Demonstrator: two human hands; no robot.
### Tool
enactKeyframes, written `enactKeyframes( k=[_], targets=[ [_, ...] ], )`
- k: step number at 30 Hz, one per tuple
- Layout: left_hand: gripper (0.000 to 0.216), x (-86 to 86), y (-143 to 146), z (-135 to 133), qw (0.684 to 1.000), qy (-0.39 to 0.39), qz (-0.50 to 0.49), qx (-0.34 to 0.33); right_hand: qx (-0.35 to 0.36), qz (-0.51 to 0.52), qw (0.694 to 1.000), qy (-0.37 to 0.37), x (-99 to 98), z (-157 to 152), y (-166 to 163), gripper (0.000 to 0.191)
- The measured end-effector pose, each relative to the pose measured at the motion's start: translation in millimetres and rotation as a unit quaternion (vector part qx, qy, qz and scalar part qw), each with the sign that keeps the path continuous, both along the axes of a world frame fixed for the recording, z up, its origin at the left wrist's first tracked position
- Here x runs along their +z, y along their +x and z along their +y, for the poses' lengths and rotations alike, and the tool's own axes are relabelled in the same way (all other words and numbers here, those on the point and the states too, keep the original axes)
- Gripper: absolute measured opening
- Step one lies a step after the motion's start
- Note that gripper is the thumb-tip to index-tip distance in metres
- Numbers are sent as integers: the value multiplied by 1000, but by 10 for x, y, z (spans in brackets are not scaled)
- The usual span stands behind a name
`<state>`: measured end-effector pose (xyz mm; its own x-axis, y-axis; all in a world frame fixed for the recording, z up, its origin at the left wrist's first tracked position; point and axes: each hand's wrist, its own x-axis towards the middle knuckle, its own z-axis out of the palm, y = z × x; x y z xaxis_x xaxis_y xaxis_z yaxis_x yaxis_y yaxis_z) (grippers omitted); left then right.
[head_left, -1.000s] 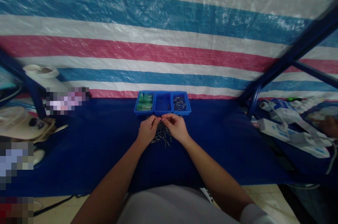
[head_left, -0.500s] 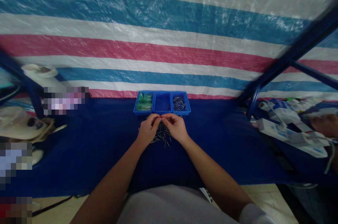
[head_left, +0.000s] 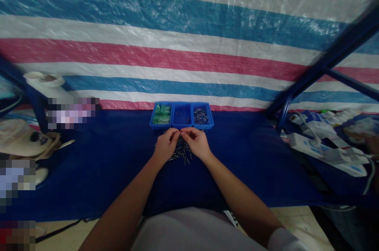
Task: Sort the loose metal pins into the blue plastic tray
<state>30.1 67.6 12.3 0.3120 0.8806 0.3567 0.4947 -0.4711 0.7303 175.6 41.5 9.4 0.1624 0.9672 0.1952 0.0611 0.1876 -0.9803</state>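
Note:
My left hand and my right hand meet fingertip to fingertip over a heap of small metal pins on the dark blue table cover. Both hands are pinched closed; what they pinch is too small to make out. Just behind them stand three joined blue trays: the left tray holds green parts, the middle tray a few pins, the right tray several metal pins.
A striped tarp hangs behind the table. White power strips and cables lie at the right beside a blue frame post. A white roll and a pale object sit at the left.
Both hands stay pinched together over the pin heap, with only slight finger shifts. Something at the far right edge has moved.

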Motion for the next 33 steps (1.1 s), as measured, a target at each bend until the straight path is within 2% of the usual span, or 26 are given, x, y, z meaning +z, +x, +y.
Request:
enactKeyframes(
  k=[7, 13, 19, 33],
  targets=[
    [31, -1, -5, 1, 1000, -5, 17, 10, 1, 4, 1000, -6, 28, -6, -13, 19],
    [26, -8, 7, -14, 1000, -4, -14, 20, 1, 12, 1000, -9, 29, 3, 1, 19],
    [25, -47, 5, -8, 1000, -12, -16, 10, -2, 24, 1000, -7, 16, 17, 10, 18],
    [29, -1, -4, -6, 1000, -7, 13, 5, 7, 10, 1000, 4, -15, 9, -1, 21]
  ],
)
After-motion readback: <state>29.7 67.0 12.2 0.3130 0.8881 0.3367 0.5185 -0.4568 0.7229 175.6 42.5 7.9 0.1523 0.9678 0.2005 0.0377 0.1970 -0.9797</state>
